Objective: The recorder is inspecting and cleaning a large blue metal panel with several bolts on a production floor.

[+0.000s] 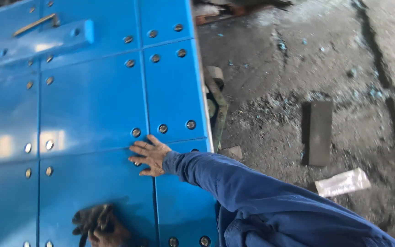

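At the bottom edge, the left hand (104, 235) rests on the glossy blue panelled surface (92, 100), closed over a crumpled dark cloth (90, 219). Just beyond it, the right hand (149, 155), reaching out of a blue work sleeve (234, 183), lies flat with fingers spread and holds nothing, its fingertips near a round metal bolt head (136, 132) at a seam between panels. Further off, a brass-coloured bar (35, 24) sits on a raised blue bracket (46, 41). To the right, a dark flat block (320, 132) and a pale wrapped packet (343, 182) lie on the grimy concrete floor (275, 68).
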